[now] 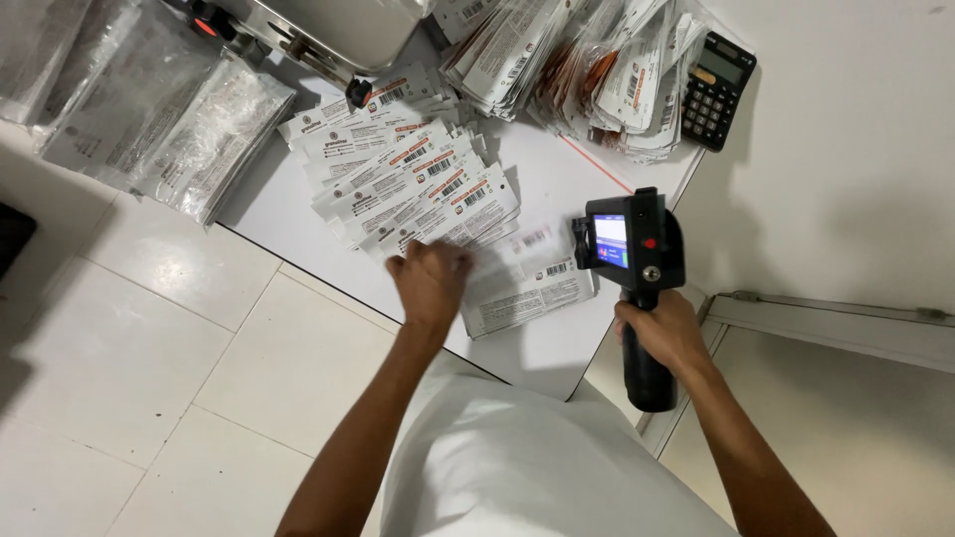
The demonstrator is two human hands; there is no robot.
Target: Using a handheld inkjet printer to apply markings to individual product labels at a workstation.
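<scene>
My right hand (665,333) grips the handle of a black handheld printer gun (632,244) with a small lit screen, held upright over the right part of the white table (557,348). My left hand (430,280) is closed on a white flat pouch (527,288) lying on the table near the front edge; the motion is blurred. Beyond the left hand a fanned row of several white pouches (413,179) with orange and black print spreads toward the back left.
A heap of filled pouches (577,65) lies at the back, with a black calculator (718,89) beside it. A metal machine (318,30) stands at the back left. Clear plastic bags (149,109) lie on a surface to the left. White floor tiles below.
</scene>
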